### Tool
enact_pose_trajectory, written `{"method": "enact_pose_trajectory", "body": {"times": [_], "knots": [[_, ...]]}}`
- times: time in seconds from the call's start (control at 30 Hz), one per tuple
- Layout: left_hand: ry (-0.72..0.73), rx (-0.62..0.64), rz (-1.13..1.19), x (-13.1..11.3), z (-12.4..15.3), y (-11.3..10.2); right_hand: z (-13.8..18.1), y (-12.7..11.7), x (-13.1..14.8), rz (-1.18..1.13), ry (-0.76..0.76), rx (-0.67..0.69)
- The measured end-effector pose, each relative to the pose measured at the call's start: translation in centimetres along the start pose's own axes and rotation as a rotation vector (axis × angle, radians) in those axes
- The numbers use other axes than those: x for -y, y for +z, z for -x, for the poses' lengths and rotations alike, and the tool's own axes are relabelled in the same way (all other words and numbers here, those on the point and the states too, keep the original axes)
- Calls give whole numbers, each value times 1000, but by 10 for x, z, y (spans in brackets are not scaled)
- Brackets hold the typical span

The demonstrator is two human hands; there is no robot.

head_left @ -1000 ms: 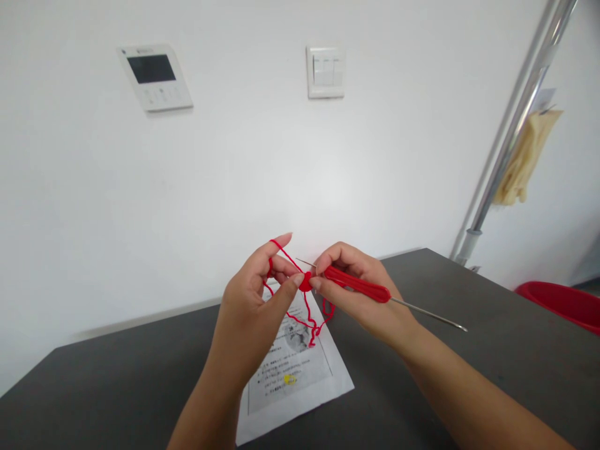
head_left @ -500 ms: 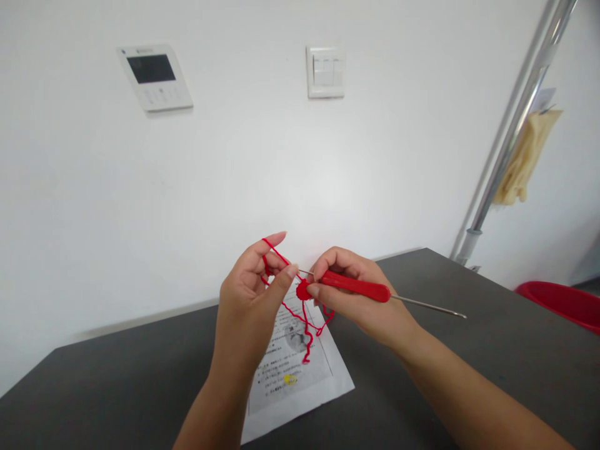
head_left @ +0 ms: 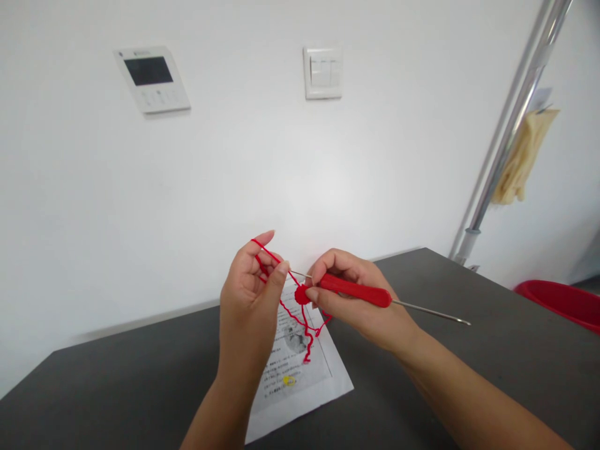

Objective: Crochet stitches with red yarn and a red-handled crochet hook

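My right hand [head_left: 375, 322] grips a double-ended crochet hook by its red handle [head_left: 359, 291]. One bare metal end points right over the table, and the other reaches left to my left thumb. Under my right thumb is a small round piece of red crochet [head_left: 300, 295]. Red yarn [head_left: 268, 251] runs over the raised index finger of my left hand [head_left: 246, 300] and down to this piece. The left thumb presses against the other fingers by the hook's tip, which is hidden there. Loose yarn tails hang below the piece, over a printed sheet [head_left: 323, 384].
The sheet, with a yellow mark [head_left: 289, 380], lies on a dark grey table [head_left: 117, 387] against a white wall. An intercom panel [head_left: 154, 87] and a light switch [head_left: 324, 74] are on the wall. At right are a metal pole [head_left: 509, 134], yellowish gloves [head_left: 525, 159] and a red seat [head_left: 557, 300].
My left hand has shifted slightly left, away from the crochet piece, and more yarn shows between them. The hook's right end has dipped a little. The view has turned slightly.
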State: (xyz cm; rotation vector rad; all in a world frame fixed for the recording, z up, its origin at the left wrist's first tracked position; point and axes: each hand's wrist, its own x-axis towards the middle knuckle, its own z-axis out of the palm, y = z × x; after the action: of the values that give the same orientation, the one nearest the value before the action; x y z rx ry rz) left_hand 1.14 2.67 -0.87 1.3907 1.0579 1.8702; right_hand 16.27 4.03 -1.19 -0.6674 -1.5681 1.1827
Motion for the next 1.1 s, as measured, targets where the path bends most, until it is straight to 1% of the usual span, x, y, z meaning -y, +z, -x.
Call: {"method": "enact_pose_trajectory", "body": {"times": [0.07, 0.17, 0.23, 0.33, 0.4, 0.53, 0.77, 0.93, 1.1], "knots": [[20, -5, -1, 1, -1, 0, 0, 0, 0, 5, 1, -9], [3, 5, 20, 1, -3, -1, 0, -1, -1, 17, -18, -32], [-43, 49, 51, -3, -2, -2, -1, -2, -2, 3, -34, -41], [-133, 156, 71, -10, 0, -3, -2, -4, -3, -21, -55, -62], [-156, 187, 70, -13, 2, -3, -2, -5, -3, -21, -67, -75], [-168, 158, 104, -16, 3, 0, 0, -4, -2, -16, -49, -67], [-174, 121, 96, -16, 3, 2, 2, -3, -3, -37, -76, 20], [-120, 81, 77, -12, 4, 1, 2, -1, -4, -55, -83, -14], [-105, 40, 75, -10, 5, 3, 2, 1, -2, -82, -95, -17]]}}
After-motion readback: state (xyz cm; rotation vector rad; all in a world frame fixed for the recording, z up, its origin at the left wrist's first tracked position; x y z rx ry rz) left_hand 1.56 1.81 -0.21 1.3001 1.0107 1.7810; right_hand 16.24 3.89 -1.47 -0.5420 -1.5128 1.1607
